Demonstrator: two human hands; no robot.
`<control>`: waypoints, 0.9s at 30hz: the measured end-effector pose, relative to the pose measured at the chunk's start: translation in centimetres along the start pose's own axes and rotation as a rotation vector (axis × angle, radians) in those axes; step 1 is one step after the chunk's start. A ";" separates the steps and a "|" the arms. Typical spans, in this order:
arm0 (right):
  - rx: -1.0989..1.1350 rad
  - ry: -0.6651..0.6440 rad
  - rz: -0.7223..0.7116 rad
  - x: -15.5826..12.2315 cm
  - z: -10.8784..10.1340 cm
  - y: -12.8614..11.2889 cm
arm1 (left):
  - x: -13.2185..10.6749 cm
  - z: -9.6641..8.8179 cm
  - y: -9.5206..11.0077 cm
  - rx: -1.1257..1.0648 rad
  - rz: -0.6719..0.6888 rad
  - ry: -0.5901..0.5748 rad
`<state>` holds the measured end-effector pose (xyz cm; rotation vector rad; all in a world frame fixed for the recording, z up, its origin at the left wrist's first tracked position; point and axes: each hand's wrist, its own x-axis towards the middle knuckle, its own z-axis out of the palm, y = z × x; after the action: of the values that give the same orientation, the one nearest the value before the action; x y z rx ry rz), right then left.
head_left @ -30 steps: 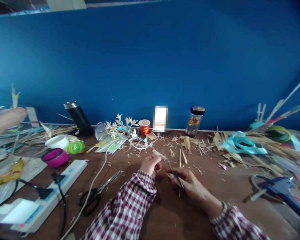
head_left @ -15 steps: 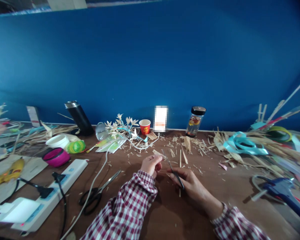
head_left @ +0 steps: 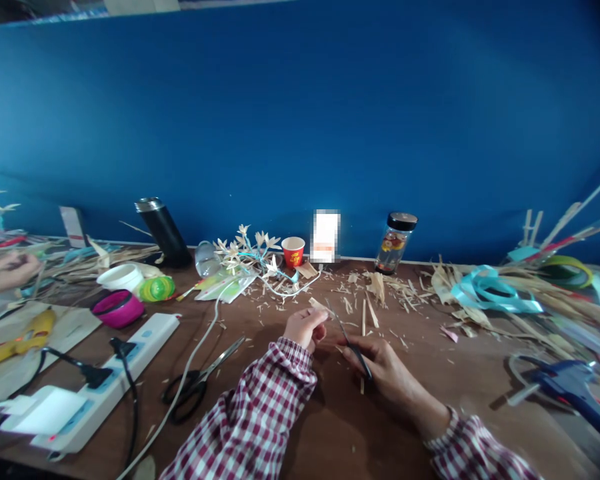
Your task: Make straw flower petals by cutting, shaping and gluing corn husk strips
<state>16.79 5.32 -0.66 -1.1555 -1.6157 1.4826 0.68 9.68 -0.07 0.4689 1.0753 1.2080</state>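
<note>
Near the middle of the table, my left hand [head_left: 304,327] is closed, its thumb and finger pinching a small pale piece of dried husk [head_left: 317,304]. My right hand [head_left: 377,360] grips a slim tool [head_left: 359,358] with a thin grey pointed end and a black handle. Seen edge-on, it could be scissors or tweezers; I cannot tell which. Its tip is close to the husk piece at my left fingertips. Narrow pale strips [head_left: 364,317] and husk scraps lie just beyond my right hand. A pair of black-handled scissors [head_left: 200,381] rests open to the left of my left forearm.
Husk flowers [head_left: 247,252], a red paper cup [head_left: 293,253] and a glass bottle [head_left: 397,243] stand at the back. Leftward are a power strip [head_left: 153,340], a yellow glue gun [head_left: 35,333] and another person's hand [head_left: 13,272]. A blue glue gun [head_left: 565,380] and turquoise ribbon [head_left: 495,293] are rightward.
The whole view has shifted slightly, so things sit a little further right. At the far left, the other person's hand shows more fully. My hands and the tool keep nearly the same pose.
</note>
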 end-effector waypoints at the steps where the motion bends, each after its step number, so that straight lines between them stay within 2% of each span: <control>1: 0.000 -0.001 0.002 0.0 0.0 0.0 | 0.0 0.0 0.0 0.002 -0.003 -0.001; 10: -0.032 -0.006 -0.022 0.1 -0.1 0.8 | 0.5 -0.6 0.1 0.025 -0.019 -0.033; 27: 0.008 -0.011 0.031 0.0 0.1 0.1 | 0.2 -1.0 1.3 0.079 -0.130 -0.088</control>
<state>16.70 5.24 -0.73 -1.1749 -1.6042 1.5167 -0.85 10.10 0.37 0.5009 1.0646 1.0250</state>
